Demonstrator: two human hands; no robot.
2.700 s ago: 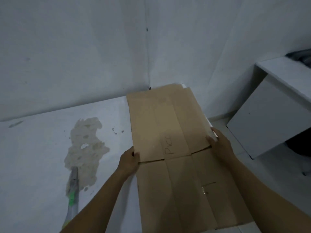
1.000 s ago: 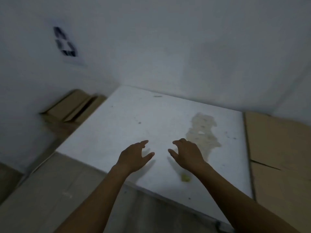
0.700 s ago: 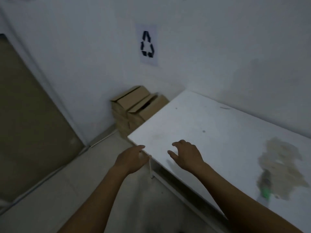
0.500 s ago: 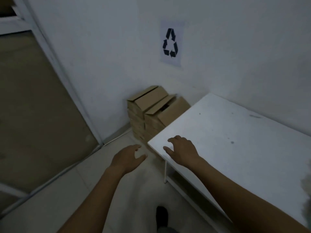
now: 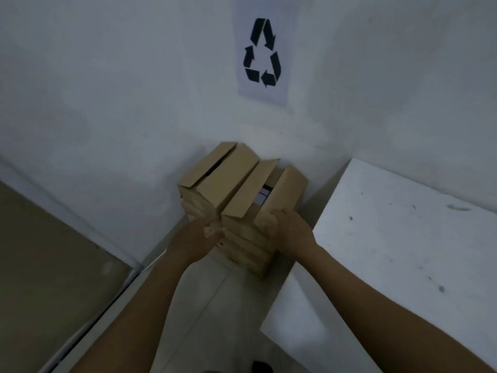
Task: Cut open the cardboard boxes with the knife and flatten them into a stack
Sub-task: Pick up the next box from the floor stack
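Note:
Two piles of brown cardboard boxes (image 5: 246, 251) stand on the floor against the white wall. The top box of the right pile (image 5: 271, 184) has loose, half-raised flaps, and so does the top box of the left pile (image 5: 223, 173). My right hand (image 5: 287, 230) grips the near right corner of the right top box, fingers curled over its edge. My left hand (image 5: 200, 238) holds the same box at its near left corner, in the gap between the piles. No knife is in view.
A white table (image 5: 390, 251) stands close on the right, its corner beside the piles. A recycling sign (image 5: 262, 52) hangs on the wall above. A brown panel (image 5: 40, 265) with a pale frame fills the left. Grey floor lies below my arms.
I let go of the flattened cardboard on the table and turned left. Both hands left the table's edge and reached forward onto the top box of the right pile.

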